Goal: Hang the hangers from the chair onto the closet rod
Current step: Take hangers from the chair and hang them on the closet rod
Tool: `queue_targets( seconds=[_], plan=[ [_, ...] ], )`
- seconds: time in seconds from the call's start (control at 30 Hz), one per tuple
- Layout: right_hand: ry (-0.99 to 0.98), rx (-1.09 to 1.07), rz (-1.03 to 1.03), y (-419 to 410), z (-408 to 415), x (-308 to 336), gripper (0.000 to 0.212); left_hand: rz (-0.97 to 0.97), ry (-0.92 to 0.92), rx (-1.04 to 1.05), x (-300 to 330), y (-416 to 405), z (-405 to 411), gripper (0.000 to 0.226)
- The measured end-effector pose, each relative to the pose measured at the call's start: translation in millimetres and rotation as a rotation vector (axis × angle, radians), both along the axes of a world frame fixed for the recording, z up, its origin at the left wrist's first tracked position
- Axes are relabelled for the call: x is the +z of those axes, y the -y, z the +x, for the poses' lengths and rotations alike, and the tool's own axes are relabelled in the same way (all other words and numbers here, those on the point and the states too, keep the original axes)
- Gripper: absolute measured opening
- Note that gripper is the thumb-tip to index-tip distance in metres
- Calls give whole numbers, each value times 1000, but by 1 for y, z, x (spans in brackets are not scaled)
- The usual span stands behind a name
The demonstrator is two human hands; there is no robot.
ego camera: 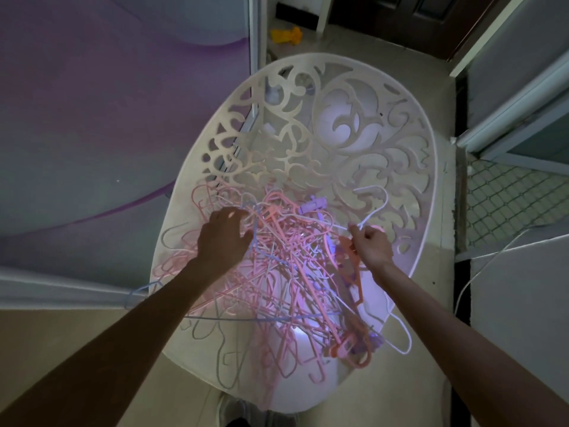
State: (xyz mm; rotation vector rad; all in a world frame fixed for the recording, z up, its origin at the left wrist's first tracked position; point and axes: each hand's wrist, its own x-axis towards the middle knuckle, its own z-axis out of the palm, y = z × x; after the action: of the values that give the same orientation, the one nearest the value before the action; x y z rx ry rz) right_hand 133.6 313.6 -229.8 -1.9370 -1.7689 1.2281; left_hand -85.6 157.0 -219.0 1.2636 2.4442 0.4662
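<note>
Left hand (223, 237) spreads its fingers apart over the tangled heap of pink and blue wire hangers (277, 272) on the white scroll-cut plastic chair (354, 124). Right hand (371, 245) is closed, fingers pinched on a thin white wire hanger (374, 208) at the heap's right edge.

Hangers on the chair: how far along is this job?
Early. Nothing shows as hung; the closet rod is out of view. In hand: the right hand pinches a white hanger by its neck, while the left hand rests spread on the tangled pink pile. Left: nearly the whole pile still on the white chair.
</note>
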Motion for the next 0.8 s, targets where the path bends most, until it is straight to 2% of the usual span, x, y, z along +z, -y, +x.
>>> queue_targets(
  seconds=[0.1, 0.2, 0.27, 0.37, 0.47, 0.57, 0.7, 0.8],
  plan=[
    [-81, 52, 16, -10, -10, 1, 29, 20, -71, -87, -7, -35, -6, 41],
    [-113, 128, 59, -16, -9, -4, 32, -51, -86, -41, -9, -68, -8, 39],
    [-134, 162, 61, -20, -7, -8, 34, -162, -69, -59, -11, -86, -9, 39],
    [-278, 192, -39, -29, -12, -8, 24, -278, 40, -112, -17, -97, -20, 37],
    [-377, 217, -104, -32, -11, -4, 16, -285, 162, -111, -22, -94, -34, 31],
    [-431, 230, -123, -34, -8, 1, 17, -278, 137, -66, -21, -91, -41, 26],
    [-281, 324, 96, -39, -8, 3, 24, -203, 168, 42, -25, -90, -36, 37],
    [-201, 350, 151, -44, -8, 7, 21, -70, 186, 58, -23, -83, -33, 42]
  ],
)
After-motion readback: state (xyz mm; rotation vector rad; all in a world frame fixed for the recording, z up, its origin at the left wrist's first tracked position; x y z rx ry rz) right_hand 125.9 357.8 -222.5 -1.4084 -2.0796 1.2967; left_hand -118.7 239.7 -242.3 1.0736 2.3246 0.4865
